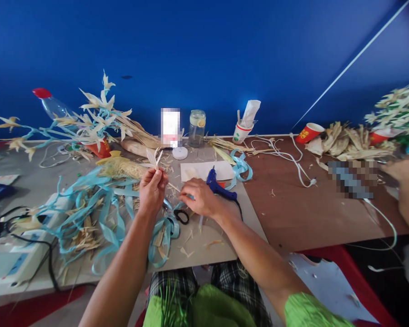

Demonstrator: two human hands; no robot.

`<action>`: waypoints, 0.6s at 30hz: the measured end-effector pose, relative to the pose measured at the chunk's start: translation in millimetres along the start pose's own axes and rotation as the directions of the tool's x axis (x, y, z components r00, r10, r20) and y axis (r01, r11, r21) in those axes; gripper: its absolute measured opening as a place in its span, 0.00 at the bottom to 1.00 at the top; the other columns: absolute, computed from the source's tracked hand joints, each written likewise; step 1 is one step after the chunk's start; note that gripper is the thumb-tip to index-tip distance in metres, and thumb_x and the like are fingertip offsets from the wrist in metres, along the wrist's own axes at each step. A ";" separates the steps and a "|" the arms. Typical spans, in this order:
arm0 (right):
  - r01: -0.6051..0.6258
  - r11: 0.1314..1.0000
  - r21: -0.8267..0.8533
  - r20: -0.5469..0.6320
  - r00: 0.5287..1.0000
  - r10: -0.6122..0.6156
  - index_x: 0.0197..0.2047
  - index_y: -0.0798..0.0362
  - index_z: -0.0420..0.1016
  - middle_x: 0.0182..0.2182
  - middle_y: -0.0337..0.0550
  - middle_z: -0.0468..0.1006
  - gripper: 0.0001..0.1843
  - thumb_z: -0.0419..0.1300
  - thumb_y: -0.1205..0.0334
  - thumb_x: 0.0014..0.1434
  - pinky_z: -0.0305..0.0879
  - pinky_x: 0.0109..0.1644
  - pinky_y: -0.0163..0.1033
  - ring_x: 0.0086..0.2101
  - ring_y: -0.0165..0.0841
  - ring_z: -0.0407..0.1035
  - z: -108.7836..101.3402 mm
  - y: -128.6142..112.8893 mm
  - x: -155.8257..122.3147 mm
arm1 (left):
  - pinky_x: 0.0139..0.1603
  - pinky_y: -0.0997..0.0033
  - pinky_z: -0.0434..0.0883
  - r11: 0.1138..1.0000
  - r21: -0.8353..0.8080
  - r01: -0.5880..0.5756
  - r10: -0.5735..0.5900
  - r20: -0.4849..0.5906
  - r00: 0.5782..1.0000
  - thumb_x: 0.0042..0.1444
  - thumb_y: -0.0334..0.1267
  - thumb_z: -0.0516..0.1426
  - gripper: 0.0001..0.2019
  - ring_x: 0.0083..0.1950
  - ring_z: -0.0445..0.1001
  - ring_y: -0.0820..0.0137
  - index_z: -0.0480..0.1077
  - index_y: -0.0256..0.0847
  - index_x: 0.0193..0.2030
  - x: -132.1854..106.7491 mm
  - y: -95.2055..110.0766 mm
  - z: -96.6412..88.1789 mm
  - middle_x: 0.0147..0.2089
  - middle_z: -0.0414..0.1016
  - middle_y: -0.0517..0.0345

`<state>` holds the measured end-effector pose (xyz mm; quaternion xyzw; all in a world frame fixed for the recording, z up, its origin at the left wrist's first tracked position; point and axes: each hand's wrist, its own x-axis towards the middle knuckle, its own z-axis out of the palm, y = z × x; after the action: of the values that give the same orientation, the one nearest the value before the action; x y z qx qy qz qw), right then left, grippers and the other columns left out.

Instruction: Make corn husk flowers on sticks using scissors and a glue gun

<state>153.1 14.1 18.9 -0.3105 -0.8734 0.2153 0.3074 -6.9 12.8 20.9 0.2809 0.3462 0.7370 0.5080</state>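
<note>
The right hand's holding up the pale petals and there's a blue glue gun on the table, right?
Not the right hand: the head view shows the left hand holding up the pale petals. The blue glue gun is on the table.

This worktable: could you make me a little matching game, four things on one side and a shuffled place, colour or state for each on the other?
Things:
1. left hand
2. glue gun
3. scissors
4. clear jar

Descriptions:
A. upright, near the blue wall
B. black-handled
C. pinching pale petals
D. blue, beside the right hand

Right pairs: 1-C, 2-D, 3-B, 4-A.
</note>
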 end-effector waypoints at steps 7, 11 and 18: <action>-0.165 0.977 0.135 -0.323 0.925 0.201 0.27 0.52 0.63 0.29 0.40 0.65 0.06 0.57 0.69 0.51 0.58 0.38 0.37 0.32 0.31 0.62 -9.6 21.4 1.2 | 0.22 0.81 0.58 0.999 -0.025 0.035 -0.033 0.064 0.997 0.44 0.34 0.65 0.09 0.22 0.60 0.82 0.68 0.39 0.29 -0.7 -4.2 -1.3 0.26 0.69 0.62; -0.239 0.959 0.152 -0.325 0.904 0.277 0.24 0.51 0.62 0.25 0.37 0.65 0.10 0.59 0.62 0.52 0.57 0.35 0.35 0.27 0.29 0.59 -12.8 18.5 2.4 | 0.22 0.81 0.59 0.999 -0.033 0.035 -0.032 0.066 0.997 0.44 0.34 0.64 0.08 0.22 0.61 0.83 0.68 0.38 0.30 -1.4 -3.7 -0.5 0.26 0.70 0.62; -0.186 0.981 0.064 -0.240 0.951 0.196 0.30 0.55 0.70 0.31 0.41 0.70 0.08 0.53 0.63 0.58 0.60 0.38 0.33 0.29 0.27 0.63 -32.3 -13.6 7.0 | 0.21 0.83 0.57 0.984 -0.123 -0.131 0.128 -0.032 0.991 0.42 0.32 0.66 0.10 0.25 0.65 0.82 0.68 0.38 0.29 7.6 2.7 -5.3 0.29 0.71 0.62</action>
<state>164.9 15.1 52.7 -0.4112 -0.7900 0.2219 0.3970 -15.0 18.1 20.3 0.2615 0.2863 0.7919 0.4717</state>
